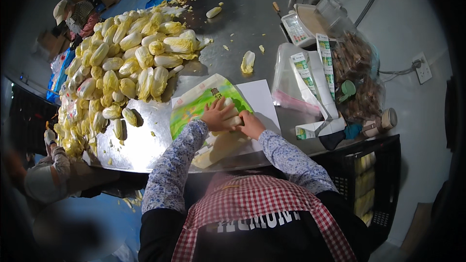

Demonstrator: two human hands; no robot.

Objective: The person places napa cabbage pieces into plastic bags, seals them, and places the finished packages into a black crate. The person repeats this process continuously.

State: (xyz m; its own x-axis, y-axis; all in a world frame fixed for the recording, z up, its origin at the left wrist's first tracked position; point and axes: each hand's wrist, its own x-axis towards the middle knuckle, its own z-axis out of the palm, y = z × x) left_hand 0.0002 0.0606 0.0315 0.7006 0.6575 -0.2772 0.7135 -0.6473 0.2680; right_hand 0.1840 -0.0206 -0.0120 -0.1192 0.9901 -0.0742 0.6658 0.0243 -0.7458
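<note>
Small pale napa cabbages point(233, 121) lie together on a green and white printed plastic bag point(194, 98) in front of me. My left hand point(218, 115) rests across them from the left, its fingers curved over their tops. From the right, my right hand point(251, 125) closes around the cabbage ends. Both hands nearly meet, and they hide much of the cabbages. Under the bag lies a white sheet point(259, 98), its right part showing.
A large heap of yellow napa cabbages point(131, 60) covers the table's left side. On the right are clear bags point(286, 75), label strips point(305, 75), a scale point(297, 29) and bagged brown items point(357, 56). A black crate point(388, 179) stands below. Other people work around the metal table point(233, 24).
</note>
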